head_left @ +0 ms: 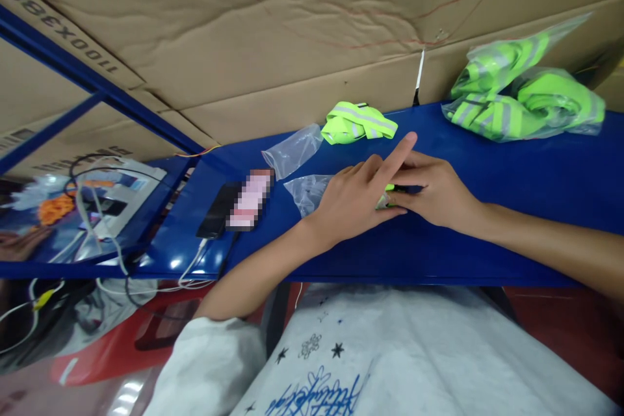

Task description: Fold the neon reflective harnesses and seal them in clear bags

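Taking the loose green band (358, 123) as our landmark, we judged the work part done: to its right lay green bundles (517, 101) in clear plastic, which we counted as finished, while the band itself was bare, a flat clear bag (294, 151) just to its left, so it seemed outstanding. On the band's near side, a mostly hidden green piece (383, 200) sat between our hands, a crumpled bag (306, 194) showing past our left hand (351, 201). Our right hand (439, 192) had thumb and fingers closed on that piece; our left forefinger stuck out straight, and we could not tell whether the other left fingers gripped.
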Tool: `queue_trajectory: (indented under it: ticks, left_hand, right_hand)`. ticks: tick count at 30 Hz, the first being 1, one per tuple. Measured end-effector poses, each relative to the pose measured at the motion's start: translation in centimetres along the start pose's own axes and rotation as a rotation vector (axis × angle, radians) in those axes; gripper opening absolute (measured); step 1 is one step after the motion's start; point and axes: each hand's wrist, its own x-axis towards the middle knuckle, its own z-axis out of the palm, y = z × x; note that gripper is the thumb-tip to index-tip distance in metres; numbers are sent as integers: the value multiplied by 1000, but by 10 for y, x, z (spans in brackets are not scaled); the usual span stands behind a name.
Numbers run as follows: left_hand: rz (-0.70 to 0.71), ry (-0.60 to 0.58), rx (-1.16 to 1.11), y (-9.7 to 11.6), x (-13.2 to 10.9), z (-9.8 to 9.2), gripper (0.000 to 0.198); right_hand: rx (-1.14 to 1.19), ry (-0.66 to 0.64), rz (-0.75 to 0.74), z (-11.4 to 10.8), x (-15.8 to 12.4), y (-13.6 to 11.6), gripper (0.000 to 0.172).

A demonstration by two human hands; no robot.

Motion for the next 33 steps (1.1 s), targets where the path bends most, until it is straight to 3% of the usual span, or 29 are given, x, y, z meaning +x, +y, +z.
queue_trajectory:
  ticks: [3,5,8,11,15,19,23,26,29,33]
  left_hand:
    - [-11,34,-5,0,-1,-1,88]
    - [-37,39,-98,-6,-2,-4,92]
    - [-61,23,-193,-15,-6,-9,102]
    - [24,62,-54,-16,-8,-12,92]
    - [123,213,193,-5,-9,-8,76]
    - [90,255,75,-4,-4,-9,68]
    - [14,343,-442,-20,1,-16,91]
    - [-26,365,-742,-31,3,-14,97]
    - [-29,273,-764,-32,2,-9,88]
    - [26,81,-742,-28,0,-8,99]
  right_hand:
    - [-54,-110,-38,-5,2,-3,17]
    - [-40,-222,-36,-11,1,-3,24]
    - [86,-357,1,-17,-3,-3,51]
    - [227,-413,34,-20,-6,-11,66]
    - [246,-451,17,-18,-5,-24,68]
    - [239,-381,33,-19,1,-24,54]
    - [182,-182,119,-29,10,-19,40]
    - [243,-153,217,-34,11,-14,40]
    - [349,-161,317,-33,7,-8,39]
    - [344,-94,380,-25,1,-4,37]
